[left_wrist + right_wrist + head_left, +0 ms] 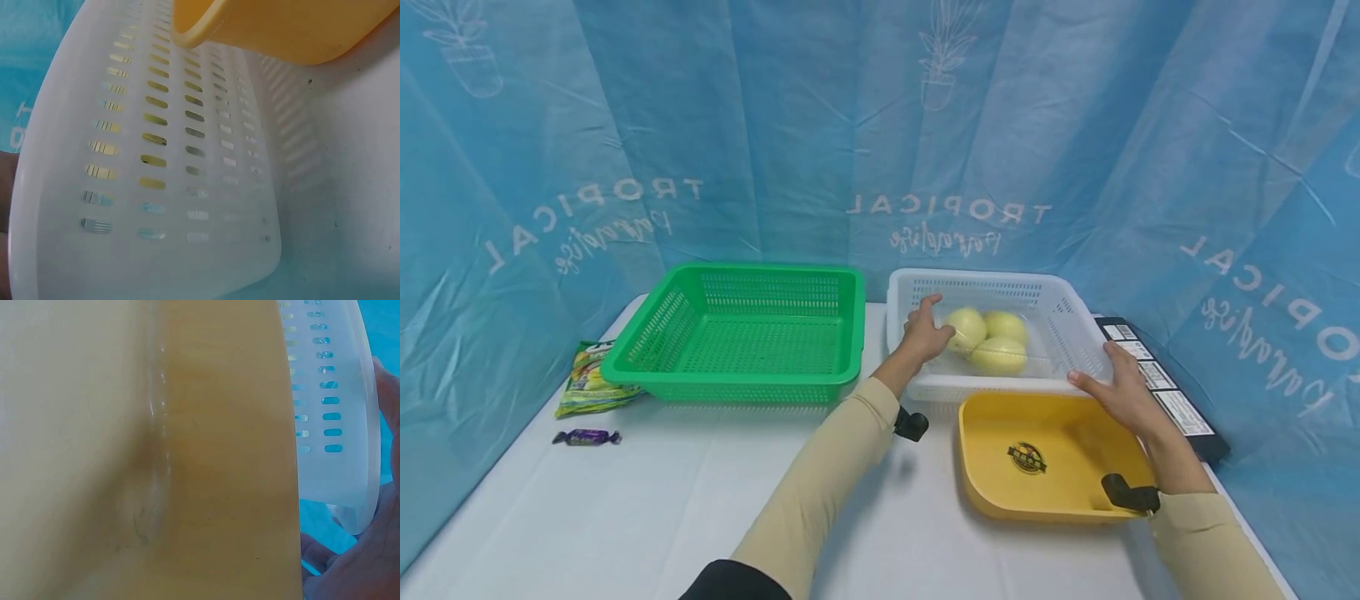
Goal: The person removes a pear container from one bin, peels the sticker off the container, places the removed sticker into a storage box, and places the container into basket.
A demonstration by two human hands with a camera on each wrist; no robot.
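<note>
Three round, pale yellow-green fruits (1000, 356) sit together in the white plastic basket (951, 382), with clear plastic showing around them. My left hand (925, 335) reaches over the basket's front left part, thumb and forefinger spread apart, the thumb's tip beside the nearest fruit. Only a dark sliver of that hand shows at the left wrist view's edge, behind the basket wall (69, 250). At the basket's front right corner my right hand (1123, 392) grips the rim, thumb on the front edge and fingers along the right side. The right wrist view shows this hand (369, 562) beside the rim.
A yellow bin (985, 467) stands in front of the white basket. To the left is a green basket (760, 342), with a snack packet (587, 383) and purple-wrapped candy (587, 437) beside it. A black box with white labels (1165, 387) lies at right. Blue curtains surround the table.
</note>
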